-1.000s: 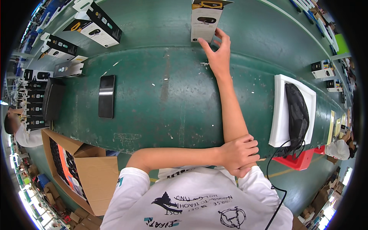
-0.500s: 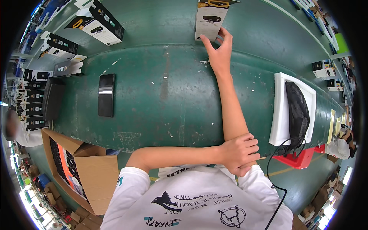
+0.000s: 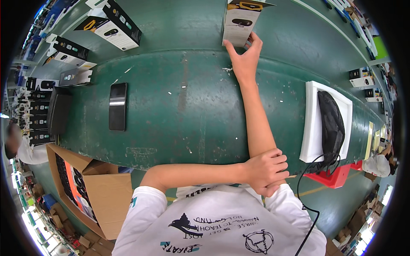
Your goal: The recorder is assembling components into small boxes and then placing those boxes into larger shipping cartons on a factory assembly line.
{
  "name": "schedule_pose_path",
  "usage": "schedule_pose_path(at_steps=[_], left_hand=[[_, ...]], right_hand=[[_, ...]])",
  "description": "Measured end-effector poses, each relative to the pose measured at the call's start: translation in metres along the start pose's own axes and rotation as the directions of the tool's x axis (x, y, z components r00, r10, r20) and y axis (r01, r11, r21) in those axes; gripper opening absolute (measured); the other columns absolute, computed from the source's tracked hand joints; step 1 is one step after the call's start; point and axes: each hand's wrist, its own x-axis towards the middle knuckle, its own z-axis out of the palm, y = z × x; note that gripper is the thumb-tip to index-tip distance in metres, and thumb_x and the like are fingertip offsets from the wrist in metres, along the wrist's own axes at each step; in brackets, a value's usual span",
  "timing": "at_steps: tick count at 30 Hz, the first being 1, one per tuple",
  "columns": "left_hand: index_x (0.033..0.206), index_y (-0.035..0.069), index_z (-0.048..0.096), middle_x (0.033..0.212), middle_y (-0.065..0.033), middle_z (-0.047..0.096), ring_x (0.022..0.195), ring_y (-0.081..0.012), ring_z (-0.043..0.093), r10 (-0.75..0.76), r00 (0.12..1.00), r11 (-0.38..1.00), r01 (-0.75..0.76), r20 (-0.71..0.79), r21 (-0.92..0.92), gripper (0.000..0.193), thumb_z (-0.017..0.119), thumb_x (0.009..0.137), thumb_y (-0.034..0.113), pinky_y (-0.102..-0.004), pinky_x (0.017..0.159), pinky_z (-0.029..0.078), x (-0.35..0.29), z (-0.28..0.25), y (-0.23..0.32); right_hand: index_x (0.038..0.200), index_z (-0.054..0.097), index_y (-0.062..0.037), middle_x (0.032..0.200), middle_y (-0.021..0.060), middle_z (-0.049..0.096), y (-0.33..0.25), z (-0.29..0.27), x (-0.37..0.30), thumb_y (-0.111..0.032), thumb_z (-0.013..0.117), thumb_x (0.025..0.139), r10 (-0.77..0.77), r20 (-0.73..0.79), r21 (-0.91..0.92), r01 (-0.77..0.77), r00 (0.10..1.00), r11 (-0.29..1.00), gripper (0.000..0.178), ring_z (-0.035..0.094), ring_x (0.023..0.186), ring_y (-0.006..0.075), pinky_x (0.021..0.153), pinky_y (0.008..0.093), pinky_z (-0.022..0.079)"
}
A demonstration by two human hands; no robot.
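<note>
My right arm reaches forward over the green table, and my right hand [image 3: 246, 57] has its thumb and fingers around the lower end of a white and grey product box [image 3: 239, 26]. The box stands at the far side with its top flaps open, a yellow-orange piece showing at the top and a dark oval device printed on its front. My left hand [image 3: 267, 170] is wrapped around my right forearm [image 3: 261, 132], near the elbow and the table's front edge.
A black phone [image 3: 118, 106] lies on the table at left. Open boxes [image 3: 116, 27] stand at the far left. On the right, a white foam tray [image 3: 313, 123] holds a black mesh pouch [image 3: 331, 123] with a cable. A cardboard carton [image 3: 109, 200] and red stool [image 3: 331, 176] flank me.
The box at my right hand has shifted slightly to the right, and the far left boxes have also moved a little rightward. My left hand keeps its hold on my forearm.
</note>
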Motion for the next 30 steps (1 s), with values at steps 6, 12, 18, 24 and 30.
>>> schedule_pose_path(at_steps=[6, 12, 18, 24, 30], left_hand=[[0.083, 0.005, 0.061, 0.08, -0.0117, 0.051, 0.082, -0.0323, 0.054, -0.006, 1.0, 1.0, 0.006, 0.024, 0.004, 0.032, 0.064, 0.073, 0.035, -0.0474, 0.085, 0.048, 0.0, -0.004, 0.0], [0.089, 0.004, 0.064, 0.082, -0.0121, 0.051, 0.08, -0.0325, 0.052, -0.003, 1.0, 1.0, 0.003, -0.001, 0.027, 0.041, 0.061, 0.072, 0.04, -0.0481, 0.083, 0.049, 0.0, -0.001, 0.0], [0.087, 0.004, 0.064, 0.082, -0.0123, 0.051, 0.079, -0.0324, 0.051, -0.007, 1.0, 0.999, 0.007, -0.002, 0.044, 0.042, 0.061, 0.072, 0.043, -0.0487, 0.083, 0.048, -0.001, 0.001, 0.001], [0.087, 0.004, 0.063, 0.084, -0.0127, 0.051, 0.08, -0.0333, 0.051, -0.007, 1.0, 0.999, 0.006, 0.027, 0.053, 0.043, 0.061, 0.073, 0.045, -0.0502, 0.084, 0.049, 0.0, 0.003, 0.002], [0.083, 0.006, 0.063, 0.081, -0.0106, 0.051, 0.081, -0.0313, 0.053, 0.008, 1.0, 0.998, -0.008, -0.003, 0.066, 0.037, 0.068, 0.069, 0.04, -0.0459, 0.084, 0.048, 0.005, 0.004, 0.0]], right_hand=[[0.15, 0.045, 0.0037, 0.142, 0.02, 0.049, -0.001, 0.001, -0.001, -0.028, 0.095, 0.085, 0.035, -0.015, -0.06, -0.036, 0.999, 0.998, 0.088, 0.053, 0.131, 0.0365, 0.111, 0.0469, 0.048], [0.148, 0.044, 0.0067, 0.139, 0.0218, 0.05, 0.001, -0.002, 0.004, -0.032, 0.095, 0.086, 0.053, -0.046, -0.184, -0.06, 0.998, 0.981, 0.089, 0.052, 0.129, 0.0404, 0.108, 0.0504, 0.049], [0.146, 0.045, 0.0079, 0.138, 0.0228, 0.051, 0.001, -0.002, 0.006, -0.037, 0.095, 0.085, 0.089, -0.071, -0.201, -0.101, 0.994, 0.974, 0.09, 0.052, 0.129, 0.0415, 0.107, 0.0511, 0.049], [0.144, 0.045, 0.0087, 0.136, 0.0225, 0.051, -0.002, -0.011, 0.01, -0.039, 0.097, 0.083, 0.031, -0.109, -0.305, -0.063, 0.994, 0.95, 0.093, 0.053, 0.127, 0.0421, 0.104, 0.052, 0.052], [0.14, 0.046, 0.009, 0.132, 0.0227, 0.052, 0.004, -0.012, 0.01, -0.036, 0.097, 0.078, -0.006, -0.165, -0.326, -0.049, 0.986, 0.944, 0.092, 0.054, 0.125, 0.0417, 0.102, 0.0526, 0.053]])
